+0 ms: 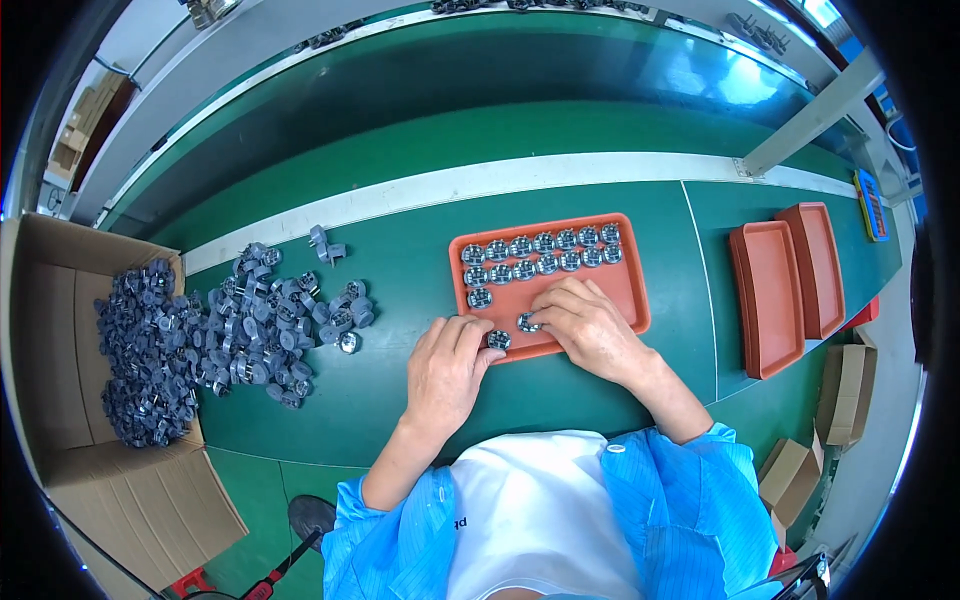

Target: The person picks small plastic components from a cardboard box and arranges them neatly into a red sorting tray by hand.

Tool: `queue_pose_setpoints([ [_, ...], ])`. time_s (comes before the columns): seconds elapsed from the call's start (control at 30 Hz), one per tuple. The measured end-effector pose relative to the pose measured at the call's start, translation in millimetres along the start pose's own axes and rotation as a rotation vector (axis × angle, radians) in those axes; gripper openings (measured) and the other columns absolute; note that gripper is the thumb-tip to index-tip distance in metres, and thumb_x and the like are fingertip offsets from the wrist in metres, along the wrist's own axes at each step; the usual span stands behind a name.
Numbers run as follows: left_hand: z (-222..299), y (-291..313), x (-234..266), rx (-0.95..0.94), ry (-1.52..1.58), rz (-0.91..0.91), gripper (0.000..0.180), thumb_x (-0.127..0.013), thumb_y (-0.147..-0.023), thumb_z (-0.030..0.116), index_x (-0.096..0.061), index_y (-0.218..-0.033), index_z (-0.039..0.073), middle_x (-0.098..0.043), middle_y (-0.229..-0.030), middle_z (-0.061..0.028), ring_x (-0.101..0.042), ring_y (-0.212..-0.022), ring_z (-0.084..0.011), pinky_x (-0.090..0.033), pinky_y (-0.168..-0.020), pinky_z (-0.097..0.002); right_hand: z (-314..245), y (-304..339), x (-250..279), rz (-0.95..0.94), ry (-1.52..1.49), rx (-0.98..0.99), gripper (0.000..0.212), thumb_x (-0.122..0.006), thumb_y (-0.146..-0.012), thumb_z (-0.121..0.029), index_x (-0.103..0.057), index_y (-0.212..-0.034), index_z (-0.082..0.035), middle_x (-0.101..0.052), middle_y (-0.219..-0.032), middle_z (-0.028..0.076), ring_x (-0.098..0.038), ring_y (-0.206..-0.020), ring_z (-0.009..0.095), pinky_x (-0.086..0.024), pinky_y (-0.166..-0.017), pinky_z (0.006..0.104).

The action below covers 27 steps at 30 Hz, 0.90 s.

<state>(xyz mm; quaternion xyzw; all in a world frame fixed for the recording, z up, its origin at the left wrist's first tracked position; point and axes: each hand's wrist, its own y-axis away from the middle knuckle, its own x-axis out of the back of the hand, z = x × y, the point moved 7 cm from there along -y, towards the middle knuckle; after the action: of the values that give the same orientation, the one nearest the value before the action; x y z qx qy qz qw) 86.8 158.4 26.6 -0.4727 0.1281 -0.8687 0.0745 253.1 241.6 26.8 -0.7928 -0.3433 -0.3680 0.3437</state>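
Cardboard box [45,330]: open at the far left, one flap folded down, grey parts filling it.
Loose grey parts [255,330]: heaped from the box onto the table.
Green table [400,270]: smooth top, a pale strip [420,190] along its back edge; thin light lines cross it.
Left hand [442,372]: thumb and fingers pinching a round part [499,341] at the tray's near rim.
Green channel [500,135]: running behind the pale strip, glossy and dark farther back.
Orange tray [600,288]: mid-table, holding two rows of seven round parts, plus one starting a third row at left.
Right hand [592,325]: fingers closed on another round part [528,322], over the tray.
Two more orange trays [772,300]: overlapping, on the table's right.
Small cartons [848,395]: open, beyond the table's lower right.
Blue-edged holder [871,205]: at the far right, near a pale post [815,118].
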Motion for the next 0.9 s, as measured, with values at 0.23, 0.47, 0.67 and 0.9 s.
queue_pose_setpoints([
  [0.23,0,1,-5,-0.021,0.006,0.027,0.029,-0.086,-0.08,0.015,-0.077,-0.105,0.006,-0.072,-0.103,-0.006,-0.066,-0.094,-0.0265,-0.057,-0.081,-0.0411,-5,-3,-4,0.099,0.073,-0.057,0.021,-0.084,-0.079,-0.006,-0.076,-0.097,-0.002,-0.069,-0.097,0.009,-0.066,-0.096,0.029,-0.054,-0.083,0.0421],
  [0.47,0,2,6,0.037,0.046,0.092,0.024,-0.088,-0.079,0.014,-0.078,-0.098,0.004,-0.065,-0.1,-0.0071,-0.066,-0.091,-0.0273,-0.055,-0.077,-0.0417,-2,-4,2,0.091,0.154,-0.002,0.016,-0.075,-0.081,-0.007,-0.077,-0.095,-0.001,-0.065,-0.095,0.008,-0.064,-0.095,0.027,-0.053,-0.08,0.0414],
  [0.67,5,-3,-3,-0.069,0.017,0.044,0.018,-0.088,-0.077,0.01,-0.078,-0.09,0.005,-0.059,-0.094,-0.0069,-0.062,-0.086,-0.0264,-0.053,-0.074,-0.0411,-9,-24,-6,0.128,0.169,0.038,0.016,-0.072,-0.078,-0.007,-0.077,-0.092,-0.001,-0.065,-0.093,0.008,-0.064,-0.094,0.026,-0.054,-0.078,0.0401],
  [0.9,-1,-1,-1,-0.042,-0.039,0.145,0.019,-0.089,-0.075,0.009,-0.078,-0.091,0.006,-0.058,-0.09,-0.0058,-0.062,-0.082,-0.0259,-0.052,-0.07,-0.0409,-11,-34,-13,0.171,0.18,0.067,0.012,-0.082,-0.078,-0.005,-0.078,-0.089,-0.003,-0.067,-0.09,0.009,-0.065,-0.088,0.026,-0.056,-0.075,0.0402],
])
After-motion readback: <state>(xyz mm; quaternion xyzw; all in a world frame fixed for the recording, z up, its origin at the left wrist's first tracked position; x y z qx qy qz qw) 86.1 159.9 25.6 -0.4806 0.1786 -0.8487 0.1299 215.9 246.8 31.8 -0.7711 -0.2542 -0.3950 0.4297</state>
